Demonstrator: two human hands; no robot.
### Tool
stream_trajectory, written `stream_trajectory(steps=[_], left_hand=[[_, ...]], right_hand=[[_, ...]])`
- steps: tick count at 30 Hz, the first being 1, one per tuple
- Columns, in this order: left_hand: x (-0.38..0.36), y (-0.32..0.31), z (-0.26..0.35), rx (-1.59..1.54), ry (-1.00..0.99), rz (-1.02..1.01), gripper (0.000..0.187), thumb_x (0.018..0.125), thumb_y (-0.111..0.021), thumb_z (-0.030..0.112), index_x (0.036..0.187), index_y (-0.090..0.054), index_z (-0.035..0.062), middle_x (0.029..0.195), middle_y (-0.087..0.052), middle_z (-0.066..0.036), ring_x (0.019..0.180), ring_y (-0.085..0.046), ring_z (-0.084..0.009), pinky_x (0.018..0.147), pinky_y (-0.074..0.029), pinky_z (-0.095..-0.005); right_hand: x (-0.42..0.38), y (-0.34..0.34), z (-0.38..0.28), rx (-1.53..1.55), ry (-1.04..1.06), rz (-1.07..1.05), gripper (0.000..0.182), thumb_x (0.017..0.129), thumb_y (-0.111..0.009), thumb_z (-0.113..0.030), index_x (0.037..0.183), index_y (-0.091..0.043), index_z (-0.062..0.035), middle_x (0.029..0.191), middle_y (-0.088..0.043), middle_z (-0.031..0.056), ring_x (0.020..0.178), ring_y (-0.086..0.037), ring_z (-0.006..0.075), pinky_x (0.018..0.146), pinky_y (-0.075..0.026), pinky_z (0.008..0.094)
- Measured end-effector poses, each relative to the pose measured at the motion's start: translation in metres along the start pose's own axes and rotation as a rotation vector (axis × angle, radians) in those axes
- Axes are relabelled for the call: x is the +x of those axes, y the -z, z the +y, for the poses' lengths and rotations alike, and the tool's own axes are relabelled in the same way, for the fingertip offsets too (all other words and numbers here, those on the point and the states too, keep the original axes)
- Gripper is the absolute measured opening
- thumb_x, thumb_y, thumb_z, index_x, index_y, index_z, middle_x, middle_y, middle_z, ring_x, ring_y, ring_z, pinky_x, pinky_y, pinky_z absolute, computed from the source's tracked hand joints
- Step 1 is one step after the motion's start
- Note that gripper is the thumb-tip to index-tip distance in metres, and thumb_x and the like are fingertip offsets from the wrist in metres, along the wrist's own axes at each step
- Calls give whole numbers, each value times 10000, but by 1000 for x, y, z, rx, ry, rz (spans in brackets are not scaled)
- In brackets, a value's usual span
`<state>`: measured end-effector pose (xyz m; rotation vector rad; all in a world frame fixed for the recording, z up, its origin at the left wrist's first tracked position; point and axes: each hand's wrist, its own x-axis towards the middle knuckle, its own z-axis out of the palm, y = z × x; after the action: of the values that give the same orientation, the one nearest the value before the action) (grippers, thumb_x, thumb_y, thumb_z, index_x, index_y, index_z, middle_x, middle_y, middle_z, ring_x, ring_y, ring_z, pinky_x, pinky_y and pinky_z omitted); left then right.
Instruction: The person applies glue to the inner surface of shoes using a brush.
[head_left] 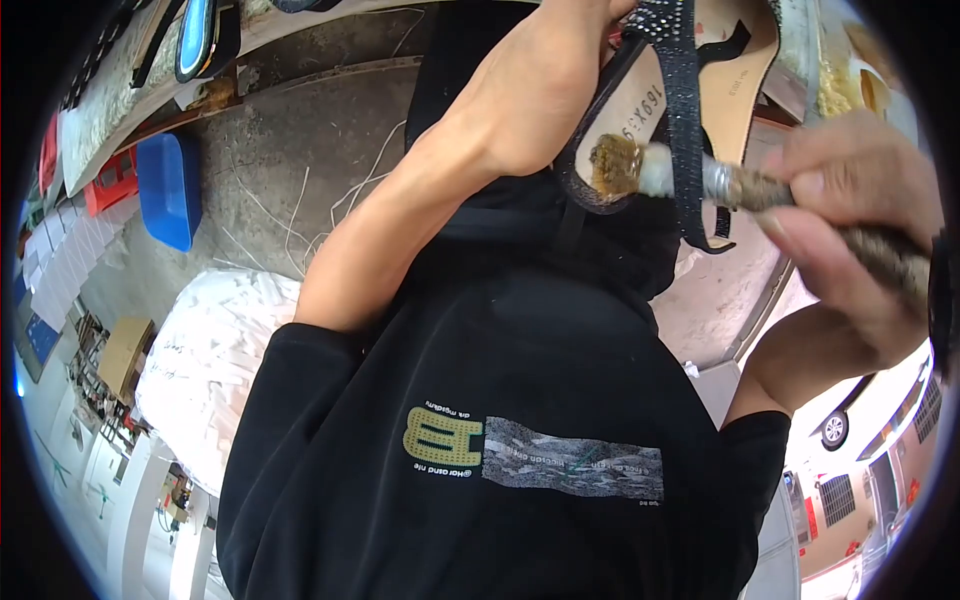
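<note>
At the top centre, my left hand (545,75) is closed at the edge of a black sandal (685,110) with glittery straps; its fingertips are partly cut off by the frame. The sandal's pale footbed (648,88) carries printed digits. Wrapped around the handle of a brush (745,188) is my right hand (850,200), somewhat blurred. The brush passes by a strap, and its brown, sticky-looking bristles (615,165) lie on the rounded end of the footbed. Close beside it is a tan shoe sole or insole (745,95) with small print and a dark edge.
A worktop (110,125) bearing other shoe parts runs along the upper left. Below it are a blue plastic bin (168,190) and a red crate (110,185). A bulging white sack (220,350) stands by my left elbow. Loose strings (295,215) lie on the floor.
</note>
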<state>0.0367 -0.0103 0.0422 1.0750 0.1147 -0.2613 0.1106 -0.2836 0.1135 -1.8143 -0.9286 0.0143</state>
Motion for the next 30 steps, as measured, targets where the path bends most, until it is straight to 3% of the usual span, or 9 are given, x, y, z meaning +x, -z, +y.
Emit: stream_trajectory(steps=[4, 8, 10, 11, 12, 15, 20, 25, 30], left_hand=[[0, -5, -5, -47, 5, 92, 1018, 945, -18, 748, 1540, -206, -56, 1579, -305, -192, 1454, -282, -315, 1200, -201, -397], [-17, -13, -14, 83, -157, 19, 849, 1023, -60, 615, 1557, -165, -36, 1581, -312, -184, 1437, -335, -295, 1164, -279, -366], [-12, -22, -26, -11, -227, 201, 1099, 851, -66, 877, 1585, -188, 68, 1559, -367, -126, 1086, -567, -208, 709, -503, -323], [-11, -23, -30, -1, -224, 227, 1099, 847, -61, 879, 1590, -161, 76, 1563, -360, -126, 1089, -566, -207, 714, -502, -320], [-10, -24, -33, 12, -221, 251, 1100, 844, -55, 882, 1595, -134, 83, 1567, -353, -126, 1092, -565, -206, 719, -501, -318], [-12, -25, -37, 56, -204, 230, 1124, 821, -38, 897, 1597, -107, 87, 1602, -286, -134, 1247, -517, -248, 887, -508, -362], [-9, -28, -44, 203, -257, 244, 1135, 806, -24, 904, 1598, -76, 94, 1629, -223, -133, 1426, -356, -288, 1113, -380, -421], [-10, -13, -57, 301, -354, 101, 1138, 801, -19, 904, 1596, -91, 92, 1645, -171, -124, 1507, -173, -300, 1216, -179, -475], [-10, -7, -41, 277, -325, 99, 1035, 922, -116, 785, 1571, 5, -11, 1600, -241, -227, 1444, -317, -339, 1175, -284, -426]], right_hand=[[11, 61, 55, -116, 55, -100, 157, 869, -658, -169, 968, -702, -55, 1047, -660, 179, 857, -586, 231, 804, -453, 320], [55, -9, 4, -261, 127, -194, 225, 860, -680, -201, 1037, -723, -71, 1153, -659, 181, 1014, -647, 276, 935, -507, 367], [17, -26, 0, -101, 102, -27, 510, 904, -562, -629, 972, -733, -153, 1098, -655, 160, 943, -630, 236, 796, -510, 326], [5, -41, -12, -155, 53, 33, 629, 867, -502, -737, 951, -748, -164, 1077, -669, 157, 940, -634, 229, 765, -513, 329], [7, -57, -11, -89, 125, 95, 430, 778, -801, -422, 992, -752, -53, 986, -702, 133, 782, -609, 162, 624, -482, 249], [17, -95, 1, -435, 111, 198, 264, 718, -817, -6, 960, -724, 44, 1044, -716, 139, 823, -640, 228, 738, -546, 310], [28, -103, 32, -553, 363, 262, 153, 737, -755, 57, 880, -707, 37, 963, -716, 124, 665, -601, 193, 599, -517, 249], [33, -107, 22, -513, 154, 331, 56, 775, -733, 45, 823, -710, 28, 883, -733, 107, 635, -636, 171, 578, -524, 242], [15, -116, -10, -120, -82, 428, 97, 814, -637, 55, 738, -651, -3, 748, -705, 141, 547, -614, 145, 524, -507, 230]])
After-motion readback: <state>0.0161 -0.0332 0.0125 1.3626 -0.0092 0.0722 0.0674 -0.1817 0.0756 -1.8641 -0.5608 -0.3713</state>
